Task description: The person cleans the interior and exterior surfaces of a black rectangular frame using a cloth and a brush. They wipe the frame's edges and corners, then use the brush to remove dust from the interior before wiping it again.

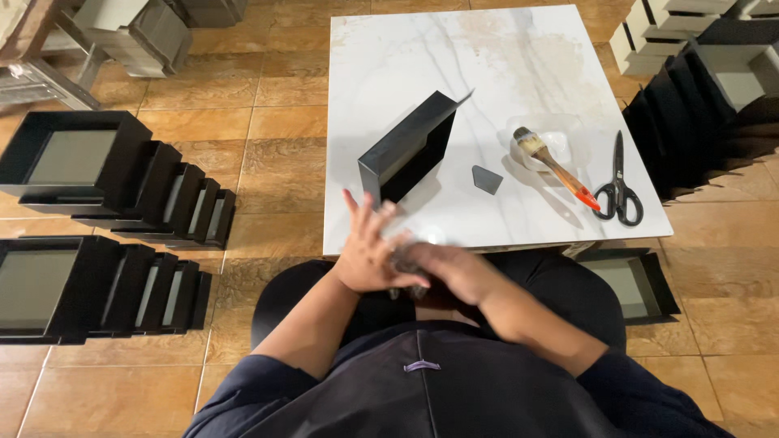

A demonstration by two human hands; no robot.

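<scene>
Looking down from my head, I am holding my two hands together at the near edge of the table, over my lap. My left hand is lying on top, fingers spread and pointing away from me toward the black box. My right hand is coming in from the right, crossing under the left, its forearm slanting down toward my body. Something small and blurred is sitting between the palms; I cannot tell what it is, nor whether either hand is gripping it or just pressing against it.

The box is standing on its edge on the table, just beyond my left fingertips, close but not touching that I can see. A small grey piece is lying to the right of the box. Further right, a brush is resting across a clear tub, its orange handle end pointing toward the scissors.

On the floor at my left, black trays are standing nested in two rows.
</scene>
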